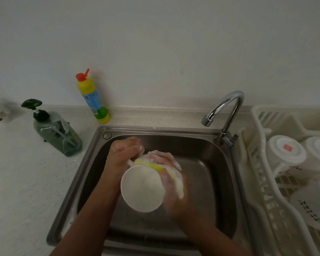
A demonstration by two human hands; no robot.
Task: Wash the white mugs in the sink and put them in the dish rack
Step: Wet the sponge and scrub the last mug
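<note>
A white mug [142, 189] is held over the steel sink [216, 174], its open mouth facing me. My left hand [125, 154] grips it at the far side, by the handle. My right hand [172, 180], covered in foam, presses a yellow sponge [151, 164] against the mug's outer wall. Several white mugs [286, 152] lie upside down in the white dish rack [266, 193] at the right.
A chrome tap [227, 111] arches over the sink's back right corner; no water is running. A yellow bottle with a red cap [92, 98] stands against the wall. A green pump dispenser [57, 132] sits on the counter at the left.
</note>
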